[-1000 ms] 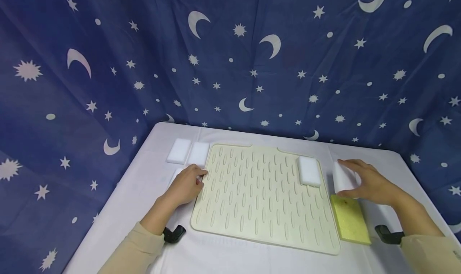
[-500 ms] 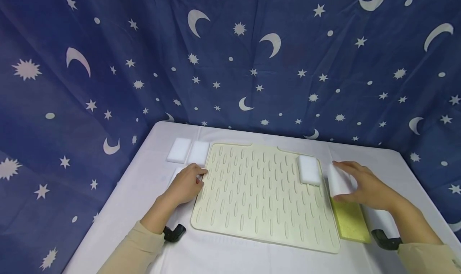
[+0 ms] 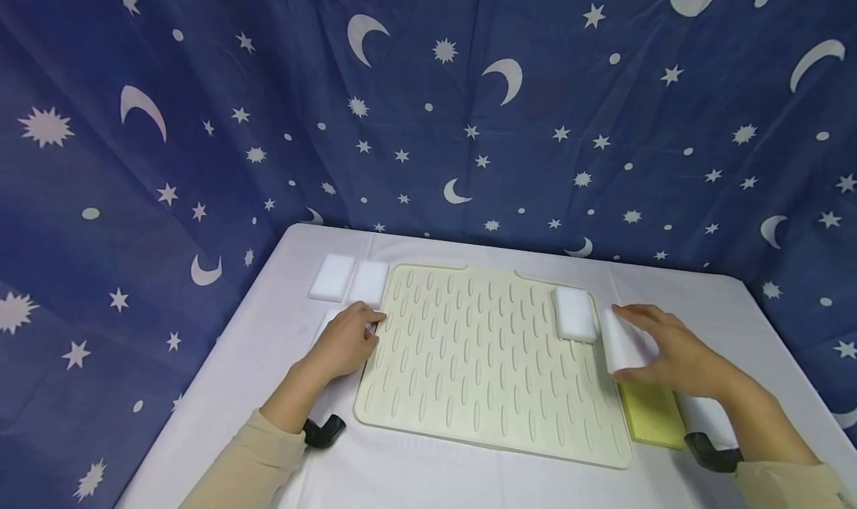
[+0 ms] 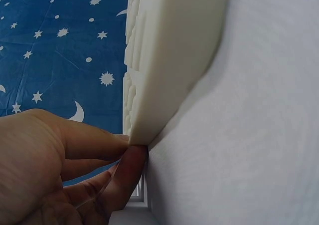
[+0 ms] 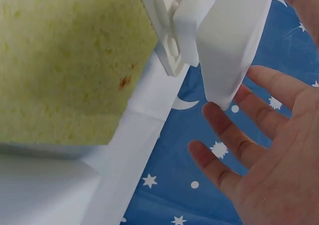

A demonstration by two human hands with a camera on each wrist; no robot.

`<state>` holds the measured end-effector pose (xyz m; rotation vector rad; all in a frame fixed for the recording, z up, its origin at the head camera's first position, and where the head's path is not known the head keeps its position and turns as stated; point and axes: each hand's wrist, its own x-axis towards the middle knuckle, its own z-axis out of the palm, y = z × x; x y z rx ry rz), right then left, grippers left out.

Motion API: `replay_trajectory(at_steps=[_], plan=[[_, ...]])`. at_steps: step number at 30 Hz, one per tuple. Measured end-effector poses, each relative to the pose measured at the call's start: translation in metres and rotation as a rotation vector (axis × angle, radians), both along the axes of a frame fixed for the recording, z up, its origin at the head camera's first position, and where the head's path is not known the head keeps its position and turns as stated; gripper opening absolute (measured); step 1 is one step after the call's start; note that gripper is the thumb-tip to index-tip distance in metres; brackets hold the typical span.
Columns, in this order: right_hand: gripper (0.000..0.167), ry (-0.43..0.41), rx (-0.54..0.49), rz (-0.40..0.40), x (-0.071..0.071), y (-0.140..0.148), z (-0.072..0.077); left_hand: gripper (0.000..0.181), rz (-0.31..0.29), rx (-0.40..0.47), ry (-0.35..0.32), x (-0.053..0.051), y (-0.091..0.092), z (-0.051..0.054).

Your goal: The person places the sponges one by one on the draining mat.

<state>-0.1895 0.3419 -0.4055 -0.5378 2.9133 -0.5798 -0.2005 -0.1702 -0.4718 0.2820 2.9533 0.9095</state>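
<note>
Block (image 3: 624, 343) tilts in right hand (image 3: 683, 356) beside edge of mat (image 3: 482, 367).

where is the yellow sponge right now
In the head view, the yellow sponge is at the lower right, beside the right edge of the cream mat, just below the white block in the right hand.

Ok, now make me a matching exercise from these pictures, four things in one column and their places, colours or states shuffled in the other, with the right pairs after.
1. Left hand
2. Right hand
3. Yellow sponge
4. Curtain

A. Holding a white block
B. Blue with white moons and stars
C. Pinching the edge of the cream mat
D. Lying to the right of the cream mat

Pairs: 1-C, 2-A, 3-D, 4-B
</note>
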Motion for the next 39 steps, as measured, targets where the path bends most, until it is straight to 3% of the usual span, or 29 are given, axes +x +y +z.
replay_trajectory(at_steps=[14, 39], plan=[[0.112, -0.012, 0.002, 0.016, 0.008, -0.012, -0.002, 0.041, -0.006, -0.003, -0.003, 0.001, -0.001, 0.002], [0.105, 0.064, 0.012, 0.057, 0.025, -0.029, -0.013, 0.042, -0.008, -0.006, -0.01, 0.001, -0.002, 0.0]])
